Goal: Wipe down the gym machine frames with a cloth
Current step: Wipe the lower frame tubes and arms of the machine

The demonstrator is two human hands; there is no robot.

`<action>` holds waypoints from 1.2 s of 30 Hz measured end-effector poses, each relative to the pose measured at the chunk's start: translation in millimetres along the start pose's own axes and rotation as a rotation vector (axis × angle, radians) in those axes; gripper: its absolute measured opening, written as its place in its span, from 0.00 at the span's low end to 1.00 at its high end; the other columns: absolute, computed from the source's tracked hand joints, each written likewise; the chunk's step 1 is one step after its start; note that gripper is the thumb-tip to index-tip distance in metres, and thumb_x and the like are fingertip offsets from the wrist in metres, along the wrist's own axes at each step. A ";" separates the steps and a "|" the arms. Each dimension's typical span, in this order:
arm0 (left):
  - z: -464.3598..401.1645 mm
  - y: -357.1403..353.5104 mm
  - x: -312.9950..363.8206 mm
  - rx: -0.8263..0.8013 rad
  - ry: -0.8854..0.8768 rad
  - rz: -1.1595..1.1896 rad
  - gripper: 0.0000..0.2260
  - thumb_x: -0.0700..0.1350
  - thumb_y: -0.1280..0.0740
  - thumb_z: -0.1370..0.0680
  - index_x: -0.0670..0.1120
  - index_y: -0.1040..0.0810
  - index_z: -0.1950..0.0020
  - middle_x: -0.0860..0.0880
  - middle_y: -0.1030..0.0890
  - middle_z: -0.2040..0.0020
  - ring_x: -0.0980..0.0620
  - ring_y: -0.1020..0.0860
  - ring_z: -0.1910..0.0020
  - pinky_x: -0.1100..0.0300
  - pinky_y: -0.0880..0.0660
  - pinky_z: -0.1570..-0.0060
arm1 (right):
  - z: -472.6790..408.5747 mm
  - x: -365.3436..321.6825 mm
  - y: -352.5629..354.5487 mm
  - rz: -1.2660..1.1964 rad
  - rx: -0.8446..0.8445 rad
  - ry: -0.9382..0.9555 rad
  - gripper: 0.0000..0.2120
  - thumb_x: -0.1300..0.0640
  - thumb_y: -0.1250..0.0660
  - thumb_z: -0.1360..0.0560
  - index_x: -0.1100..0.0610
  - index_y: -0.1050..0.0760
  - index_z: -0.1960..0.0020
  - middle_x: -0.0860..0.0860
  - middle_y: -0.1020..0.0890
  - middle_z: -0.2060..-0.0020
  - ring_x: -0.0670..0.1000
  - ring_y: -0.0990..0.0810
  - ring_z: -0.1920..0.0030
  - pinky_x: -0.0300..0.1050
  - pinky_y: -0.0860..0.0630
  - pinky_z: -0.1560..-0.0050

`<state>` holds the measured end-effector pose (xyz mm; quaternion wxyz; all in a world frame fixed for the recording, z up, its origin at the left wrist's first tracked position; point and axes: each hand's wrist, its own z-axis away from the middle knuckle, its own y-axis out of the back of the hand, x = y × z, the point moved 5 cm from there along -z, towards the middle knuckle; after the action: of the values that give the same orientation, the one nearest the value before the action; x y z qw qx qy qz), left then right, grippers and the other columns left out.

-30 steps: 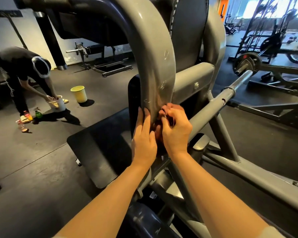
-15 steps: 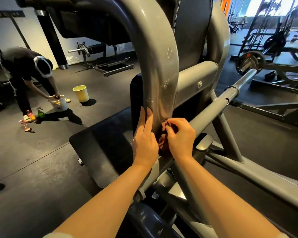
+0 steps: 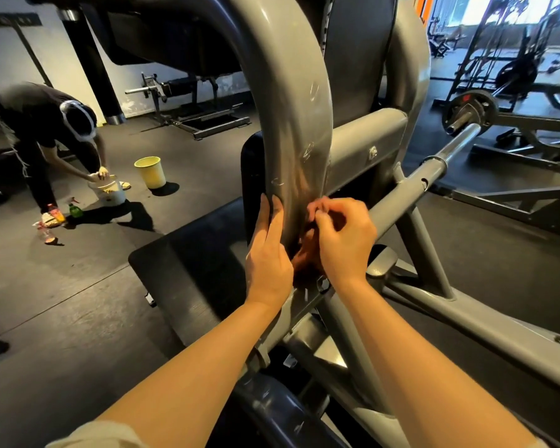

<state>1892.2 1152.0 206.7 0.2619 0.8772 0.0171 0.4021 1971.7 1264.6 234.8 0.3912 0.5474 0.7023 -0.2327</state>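
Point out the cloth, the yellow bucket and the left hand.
cloth (image 3: 306,253), head view, bunched fabric between the hands.
yellow bucket (image 3: 151,176), head view, side wall.
left hand (image 3: 268,253), head view, back of hand.

The curved frame tube (image 3: 291,108) rises in the middle, the left hand (image 3: 267,257) on its left side, the right hand (image 3: 345,240) at its right, the cloth (image 3: 306,253) between them. A bucket (image 3: 151,171) stands far left on the floor (image 3: 78,302), a barbell (image 3: 434,169) right.

The head camera is looking forward and down. It is sitting close to the grey machine frame (image 3: 291,101), with the gym floor (image 3: 78,302) stretching beyond.
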 end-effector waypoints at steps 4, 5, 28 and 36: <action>-0.3 0.6 -2.3 -0.021 -0.005 0.008 0.28 0.35 0.43 0.19 0.53 0.44 0.22 0.49 0.46 0.21 0.66 0.31 0.40 0.85 0.39 0.49 | -16.2 -27.7 -11.1 -0.063 0.029 0.145 0.08 0.65 0.30 0.25 0.58 0.19 0.47 0.48 0.25 0.41 0.46 0.28 0.36 0.35 0.32 0.34; -0.5 0.0 -3.4 -0.019 -0.007 0.015 0.28 0.34 0.42 0.19 0.52 0.43 0.22 0.48 0.45 0.21 0.69 0.31 0.41 0.85 0.39 0.49 | -9.7 -19.4 -18.7 -0.049 0.001 0.125 0.08 0.66 0.31 0.25 0.59 0.19 0.48 0.49 0.24 0.40 0.47 0.28 0.36 0.37 0.32 0.33; 1.2 5.1 -0.2 0.099 -0.008 0.120 0.23 0.42 0.38 0.18 0.52 0.38 0.24 0.50 0.32 0.26 0.53 0.31 0.30 0.61 0.34 0.33 | -7.2 -66.7 -18.1 0.090 0.024 0.424 0.13 0.64 0.30 0.26 0.62 0.20 0.41 0.59 0.24 0.42 0.53 0.25 0.39 0.40 0.28 0.36; -0.1 14.2 0.0 0.215 0.115 0.309 0.14 0.50 0.46 0.16 0.55 0.28 0.32 0.56 0.18 0.45 0.58 0.21 0.43 0.58 0.25 0.39 | 32.8 -23.4 -39.3 0.533 -0.318 0.786 0.12 0.58 0.38 0.24 0.60 0.17 0.50 0.58 0.23 0.42 0.60 0.27 0.45 0.55 0.20 0.51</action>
<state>1889.6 1139.8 213.5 0.1006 0.8679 -0.0598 0.4828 1946.2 1214.6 230.4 0.2215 0.6877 0.6590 0.2090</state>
